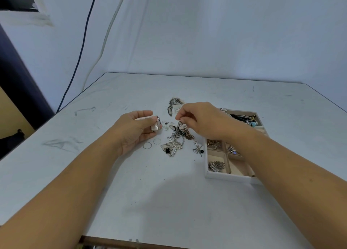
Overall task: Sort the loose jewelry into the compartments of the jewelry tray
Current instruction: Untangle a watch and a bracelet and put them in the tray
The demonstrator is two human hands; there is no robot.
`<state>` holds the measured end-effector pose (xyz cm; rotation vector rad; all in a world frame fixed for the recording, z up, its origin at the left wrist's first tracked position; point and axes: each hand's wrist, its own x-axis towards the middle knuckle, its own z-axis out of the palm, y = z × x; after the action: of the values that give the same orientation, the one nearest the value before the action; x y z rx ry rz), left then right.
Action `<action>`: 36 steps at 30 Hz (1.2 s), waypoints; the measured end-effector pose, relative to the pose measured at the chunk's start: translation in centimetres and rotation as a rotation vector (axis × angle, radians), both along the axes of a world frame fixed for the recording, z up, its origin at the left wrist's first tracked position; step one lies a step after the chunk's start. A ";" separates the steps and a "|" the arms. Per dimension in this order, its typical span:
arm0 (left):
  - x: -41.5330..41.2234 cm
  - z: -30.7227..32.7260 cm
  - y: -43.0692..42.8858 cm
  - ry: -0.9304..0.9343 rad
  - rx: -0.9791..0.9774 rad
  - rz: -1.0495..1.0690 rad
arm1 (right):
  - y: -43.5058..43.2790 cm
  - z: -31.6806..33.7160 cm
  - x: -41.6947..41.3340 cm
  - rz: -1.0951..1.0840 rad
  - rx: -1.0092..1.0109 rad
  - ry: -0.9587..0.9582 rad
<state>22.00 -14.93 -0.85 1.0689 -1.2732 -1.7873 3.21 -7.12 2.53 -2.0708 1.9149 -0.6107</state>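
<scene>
A tangle of chains [178, 138] and pearl beads lies in the middle of the white table. My right hand [202, 120] pinches a chain at the top of that pile, its lower part still in the tangle. My left hand [137, 128] holds a small shiny square piece [156, 126] between thumb and fingers. Two thin silver hoops [152, 143] lie just below that hand. A bow-shaped charm [198, 149] rests beside the jewelry tray [232, 178], which stands to the right, partly hidden under my right forearm. Its compartments hold a silver fan-shaped brooch [216, 166], small earrings and dark beaded bracelets [242, 118].
Dark lacy pieces [173, 105] lie behind the pile. Tiny loose bits [166, 125] are scattered between my hands. The table [131, 192] has smudges at left and meets a white wall behind; a dark cable [82, 42] hangs down the wall at left.
</scene>
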 end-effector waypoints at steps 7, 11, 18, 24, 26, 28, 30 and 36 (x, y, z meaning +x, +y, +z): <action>-0.4 0.5 0.9 0.081 0.101 -0.054 | 0.4 0.6 -0.3 0.008 -0.054 -0.016; -1.3 1.0 1.4 0.112 0.130 -0.056 | 0.8 1.3 -0.7 0.017 -0.170 -0.013; -3.3 1.6 2.5 -0.115 -0.338 0.058 | 2.3 2.9 -2.8 -0.015 -0.300 -0.082; -5.8 2.4 3.6 -0.146 -0.483 0.022 | 3.8 4.1 -5.7 -0.072 -0.375 -0.082; -6.7 2.6 3.9 -0.159 -0.519 0.013 | 4.1 4.7 -6.7 -0.087 -0.407 -0.061; -7.9 2.8 4.2 -0.178 -0.568 0.000 | 4.5 5.4 -7.8 -0.103 -0.440 -0.037; -9.1 3.0 4.5 -0.188 -0.603 -0.009 | 4.8 6.1 -8.8 -0.122 -0.471 -0.019; -12.5 3.6 4.4 -0.125 -0.529 -0.017 | 5.1 8.2 -10.9 -0.168 -0.542 0.002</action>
<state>9.50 -10.56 2.73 0.8718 -1.7091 -1.2945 -7.65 -2.04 10.71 -2.2056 2.1115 -1.2882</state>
